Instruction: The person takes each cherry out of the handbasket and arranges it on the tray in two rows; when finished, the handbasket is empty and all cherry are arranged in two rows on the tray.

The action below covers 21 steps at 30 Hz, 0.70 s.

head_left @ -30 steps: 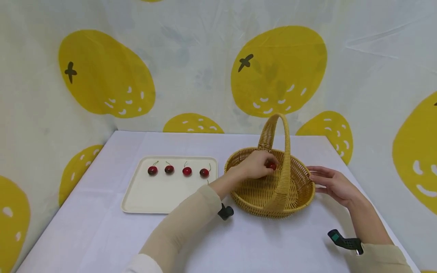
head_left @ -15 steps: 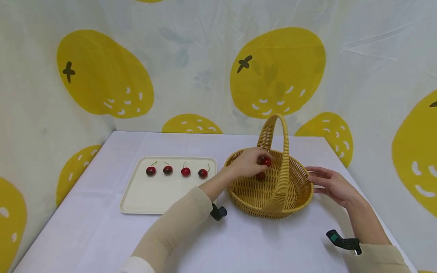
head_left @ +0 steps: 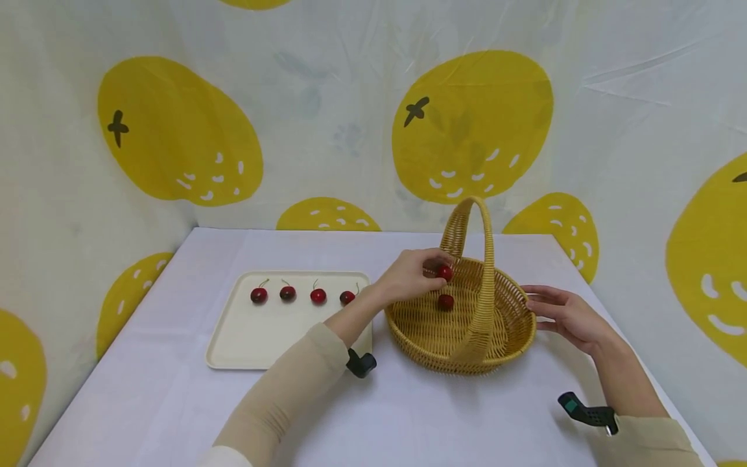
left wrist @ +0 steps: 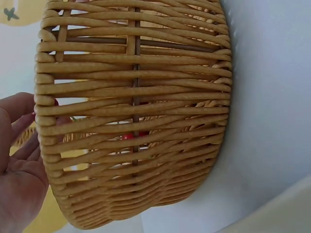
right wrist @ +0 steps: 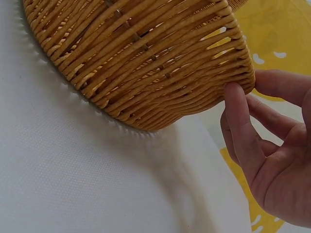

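In the head view, my left hand [head_left: 411, 275] pinches a red cherry [head_left: 445, 272] over the left part of the wicker basket [head_left: 484, 324]. Below it, a second cherry [head_left: 446, 302] lies on the basket's floor. My right hand [head_left: 572, 318] holds the basket's right rim; the right wrist view has the rim between its thumb and fingers [right wrist: 240, 121]. From the left wrist, the basket wall [left wrist: 136, 116] covers much of the scene, with part of the left hand [left wrist: 22, 165] at its rim and red showing through the weave.
A cream tray [head_left: 257, 344] left of the basket bears several cherries in a row, one [head_left: 347, 298] partly beside the left forearm. The basket's tall arched handle [head_left: 488, 279] rises right of the left hand. A white cloth [head_left: 157, 363] covers the table.
My left hand has moved left and slightly up inside the basket with its cherry. The cherry on the basket's floor has come into view. The right hand stays at the rim.
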### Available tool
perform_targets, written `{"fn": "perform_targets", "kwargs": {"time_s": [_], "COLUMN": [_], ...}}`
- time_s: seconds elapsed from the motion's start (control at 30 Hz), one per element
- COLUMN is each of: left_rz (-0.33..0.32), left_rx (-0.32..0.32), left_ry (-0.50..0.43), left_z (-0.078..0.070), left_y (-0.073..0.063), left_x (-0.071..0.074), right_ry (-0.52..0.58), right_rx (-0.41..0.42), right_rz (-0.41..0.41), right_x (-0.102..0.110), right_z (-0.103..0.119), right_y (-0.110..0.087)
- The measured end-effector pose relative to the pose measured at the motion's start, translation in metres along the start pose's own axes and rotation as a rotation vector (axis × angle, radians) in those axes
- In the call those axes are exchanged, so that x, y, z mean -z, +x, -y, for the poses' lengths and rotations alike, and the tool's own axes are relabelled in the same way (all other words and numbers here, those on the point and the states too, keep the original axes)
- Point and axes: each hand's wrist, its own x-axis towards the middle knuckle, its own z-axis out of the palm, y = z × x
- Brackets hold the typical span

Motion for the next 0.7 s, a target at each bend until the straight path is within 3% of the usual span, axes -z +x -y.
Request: {"fn": "perform_targets", "kwargs": {"time_s": [0.23,0.5,0.7], "left_rz": [-0.018,-0.070,-0.096], "left_rx": [-0.025,0.002,-0.011], "left_ry": [-0.054,-0.098,-0.112], "left_z": [0.003,0.008,0.013], "left_y": [-0.009,-0.022,-0.031], "left_x": [0.003,0.009,0.016], "right_ry": [-0.006,0.002,0.013], "right_rx": [0.000,0.011,0.012], "right_rz": [-0.005,0.006,0.024], "right_x": [-0.002,-0.003,0.001], "right_z": [-0.002,-0.001,-0.002], "right_y": [-0.001,-0.002,0.000]}}
